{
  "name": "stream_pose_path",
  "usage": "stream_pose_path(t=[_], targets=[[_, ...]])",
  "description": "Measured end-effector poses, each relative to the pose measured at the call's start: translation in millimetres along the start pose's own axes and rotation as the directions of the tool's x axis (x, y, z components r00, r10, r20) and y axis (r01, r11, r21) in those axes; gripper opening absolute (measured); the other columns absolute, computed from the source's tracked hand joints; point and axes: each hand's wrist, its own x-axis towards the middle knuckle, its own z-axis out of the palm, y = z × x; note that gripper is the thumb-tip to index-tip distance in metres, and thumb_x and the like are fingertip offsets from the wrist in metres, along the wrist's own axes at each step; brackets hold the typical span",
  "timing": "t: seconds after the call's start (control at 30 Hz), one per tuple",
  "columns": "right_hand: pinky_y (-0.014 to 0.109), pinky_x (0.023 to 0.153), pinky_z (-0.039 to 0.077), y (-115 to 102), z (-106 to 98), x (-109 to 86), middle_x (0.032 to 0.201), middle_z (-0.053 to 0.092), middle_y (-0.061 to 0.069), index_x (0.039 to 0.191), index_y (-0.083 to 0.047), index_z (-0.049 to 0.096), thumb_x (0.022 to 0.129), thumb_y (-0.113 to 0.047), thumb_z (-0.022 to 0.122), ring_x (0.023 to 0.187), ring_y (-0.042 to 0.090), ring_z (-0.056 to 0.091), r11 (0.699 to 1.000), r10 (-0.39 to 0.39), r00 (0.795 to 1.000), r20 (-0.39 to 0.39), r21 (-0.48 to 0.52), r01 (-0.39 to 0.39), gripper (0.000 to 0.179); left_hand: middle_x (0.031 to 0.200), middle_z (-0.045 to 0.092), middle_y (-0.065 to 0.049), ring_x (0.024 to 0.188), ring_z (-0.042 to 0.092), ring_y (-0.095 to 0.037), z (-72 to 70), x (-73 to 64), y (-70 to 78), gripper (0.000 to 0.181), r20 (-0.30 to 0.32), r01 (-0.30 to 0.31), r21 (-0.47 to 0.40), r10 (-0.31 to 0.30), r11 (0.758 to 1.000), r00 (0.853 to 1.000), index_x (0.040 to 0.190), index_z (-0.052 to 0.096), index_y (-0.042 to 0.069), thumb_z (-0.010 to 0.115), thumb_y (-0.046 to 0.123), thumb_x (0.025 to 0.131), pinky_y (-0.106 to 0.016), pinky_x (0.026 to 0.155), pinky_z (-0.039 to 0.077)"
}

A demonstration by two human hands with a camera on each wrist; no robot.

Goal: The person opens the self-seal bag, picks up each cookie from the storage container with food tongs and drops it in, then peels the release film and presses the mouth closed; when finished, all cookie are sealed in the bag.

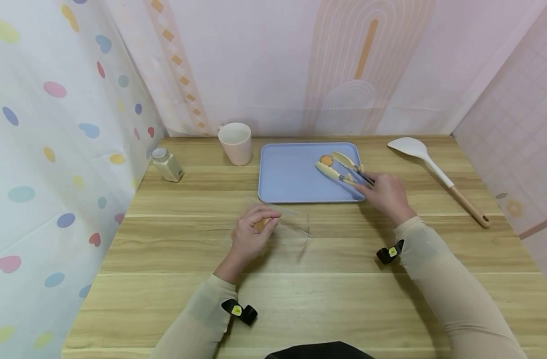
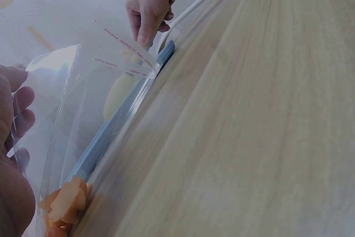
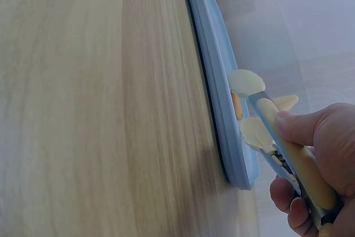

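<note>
My left hand (image 1: 248,234) pinches the edge of a clear plastic bag (image 2: 83,104), which has red print near its mouth. Several orange biscuit-like pieces (image 2: 67,202) lie low inside the bag. In my right hand (image 1: 387,194) is a pair of tongs (image 3: 302,167) with cream-coloured tips, gripped by its handles. The tong tips are spread on either side of a small round orange biscuit (image 1: 327,160). That biscuit lies on the right half of a pale blue tray (image 1: 284,172). The bag's open end faces right, just in front of the tray.
Behind the bag stands a pale pink mug (image 1: 237,144), left of the tray. A small square jar (image 1: 168,165) with a light lid is farther left. On the right lies a white spatula (image 1: 435,167) with a wooden handle. Patterned curtains (image 1: 264,65) border the wooden table (image 1: 327,299).
</note>
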Motion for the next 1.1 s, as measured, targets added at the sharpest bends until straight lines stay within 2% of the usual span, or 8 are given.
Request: stream_pose_path(t=[0.23, 0.43, 0.7, 1.1], targets=[[0.035, 0.055, 0.036, -4.2, 3.6, 2.7, 0.091, 0.07, 0.012, 0.124, -0.004, 0.065, 0.086, -0.033, 0.072, 0.069, 0.025, 0.052, 0.999, -0.031, 0.999, -0.037, 0.009, 0.031, 0.048, 0.094, 0.066, -0.016, 0.093, 0.06, -0.027, -0.3, -0.4, -2.3, 0.008, 0.001, -0.013, 0.0, 0.013, 1.0, 1.0, 0.093, 0.07, -0.007, 0.066, -0.008, 0.085, -0.027, 0.084, 0.047], [0.033, 0.051, 0.034, -5.0, 4.9, 4.4, 0.087, 0.068, 0.01, 0.123, -0.003, 0.065, 0.088, -0.032, 0.071, 0.064, 0.023, 0.051, 1.0, -0.016, 1.0, -0.026, 0.017, 0.016, 0.046, 0.094, 0.067, -0.015, 0.093, 0.061, -0.027, -0.8, 0.1, -2.1, 0.01, -0.004, -0.017, 0.012, 0.017, 1.0, 1.0, 0.093, 0.071, -0.003, 0.066, -0.007, 0.086, -0.027, 0.084, 0.047], [0.033, 0.049, 0.033, -4.7, 6.2, 5.3, 0.083, 0.065, 0.01, 0.122, -0.003, 0.066, 0.088, -0.03, 0.071, 0.06, 0.022, 0.048, 1.0, -0.014, 1.0, -0.024, 0.021, 0.015, 0.043, 0.094, 0.066, -0.016, 0.094, 0.061, -0.029, -0.3, 0.5, -0.5, 0.009, -0.01, -0.012, 0.021, 0.012, 1.0, 1.0, 0.093, 0.071, -0.005, 0.067, -0.007, 0.085, -0.027, 0.085, 0.047], [0.032, 0.051, 0.037, -0.1, 8.8, -1.3, 0.098, 0.07, 0.014, 0.12, -0.002, 0.066, 0.088, -0.028, 0.072, 0.065, 0.022, 0.053, 0.998, -0.041, 0.998, -0.053, 0.049, 0.043, 0.042, 0.095, 0.066, -0.017, 0.094, 0.06, -0.03, 0.6, -0.4, 2.9, 0.009, -0.002, 0.011, 0.022, -0.011, 1.0, 1.0, 0.093, 0.071, -0.007, 0.066, -0.008, 0.085, -0.028, 0.085, 0.046]])
